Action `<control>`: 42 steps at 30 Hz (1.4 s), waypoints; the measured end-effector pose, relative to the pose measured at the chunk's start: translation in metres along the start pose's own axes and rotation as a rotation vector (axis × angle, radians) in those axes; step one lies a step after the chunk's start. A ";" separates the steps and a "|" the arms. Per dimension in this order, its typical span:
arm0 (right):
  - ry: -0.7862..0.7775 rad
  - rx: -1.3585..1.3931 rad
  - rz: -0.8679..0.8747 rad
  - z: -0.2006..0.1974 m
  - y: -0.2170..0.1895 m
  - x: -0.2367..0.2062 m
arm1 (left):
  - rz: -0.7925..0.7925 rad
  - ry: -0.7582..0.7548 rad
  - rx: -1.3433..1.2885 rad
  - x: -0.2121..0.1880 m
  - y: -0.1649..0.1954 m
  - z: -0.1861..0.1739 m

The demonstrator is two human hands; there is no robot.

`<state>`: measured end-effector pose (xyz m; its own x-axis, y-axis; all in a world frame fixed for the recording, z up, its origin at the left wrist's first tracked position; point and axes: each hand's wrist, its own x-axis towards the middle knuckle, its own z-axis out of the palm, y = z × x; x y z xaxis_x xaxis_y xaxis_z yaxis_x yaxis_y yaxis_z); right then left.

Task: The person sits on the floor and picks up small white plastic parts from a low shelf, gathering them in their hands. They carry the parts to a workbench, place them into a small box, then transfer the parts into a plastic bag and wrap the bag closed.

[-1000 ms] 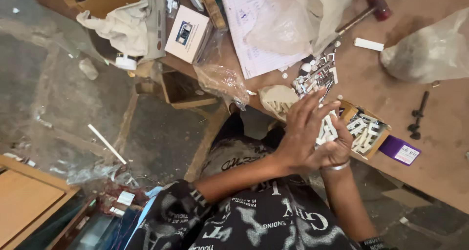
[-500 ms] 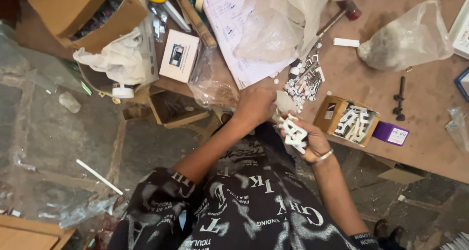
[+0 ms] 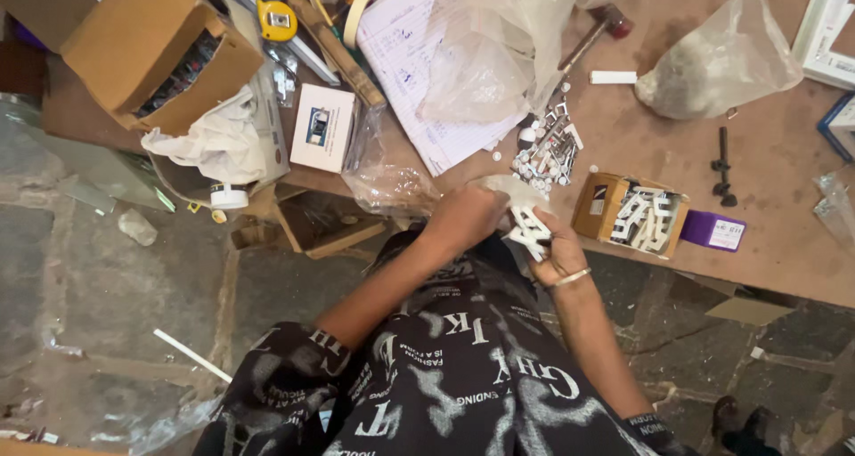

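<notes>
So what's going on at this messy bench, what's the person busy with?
A person in a black top with pale lettering works at the edge of a brown wooden table. The right hand cradles a bunch of small white plastic pieces, and the left hand is closed over them from the other side. Just beyond lie a loose pile of small white and metal parts and a small open cardboard box of white pieces.

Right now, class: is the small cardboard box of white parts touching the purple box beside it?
Cannot tell. In the head view the cardboard box and purple box sit close together on the table, but any gap is too small to make out.
</notes>
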<state>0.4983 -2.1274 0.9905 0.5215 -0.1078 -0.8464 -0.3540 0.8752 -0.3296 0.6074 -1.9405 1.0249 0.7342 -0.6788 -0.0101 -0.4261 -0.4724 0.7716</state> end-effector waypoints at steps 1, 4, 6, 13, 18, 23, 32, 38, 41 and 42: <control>-0.003 -0.003 -0.051 0.000 0.003 0.002 | -0.019 0.006 -0.012 -0.004 0.002 0.002; -0.005 -0.022 -0.210 0.000 0.016 0.008 | -0.075 0.024 -0.047 -0.009 0.008 0.007; 0.004 -0.068 -0.306 0.001 0.024 0.009 | -0.133 0.047 -0.075 -0.009 0.011 0.007; 0.097 -0.095 -0.451 0.009 0.037 0.020 | -0.225 0.198 -0.144 -0.004 0.033 0.005; 0.055 0.154 -0.298 0.011 0.013 0.022 | -0.132 0.327 -0.105 0.002 0.030 0.003; 0.104 0.268 -0.119 0.014 -0.022 0.025 | -0.167 0.338 -0.295 0.008 0.028 0.004; -0.196 -0.098 -0.128 0.018 -0.040 0.017 | -0.245 0.275 -0.472 0.017 0.024 0.005; 0.046 -1.159 -0.507 0.048 -0.041 -0.039 | -0.310 0.222 -0.515 0.017 0.009 -0.014; 0.265 -1.631 -0.848 0.060 -0.049 -0.056 | -0.354 0.183 -0.395 0.013 0.012 -0.023; 0.350 -1.730 -0.971 0.062 -0.053 -0.057 | -0.371 0.167 -0.350 0.011 0.014 -0.024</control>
<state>0.5356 -2.1387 1.0822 0.8929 -0.4301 -0.1331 -0.4426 -0.7843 -0.4348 0.6221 -1.9409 1.0509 0.8883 -0.3894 -0.2434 0.0589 -0.4290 0.9014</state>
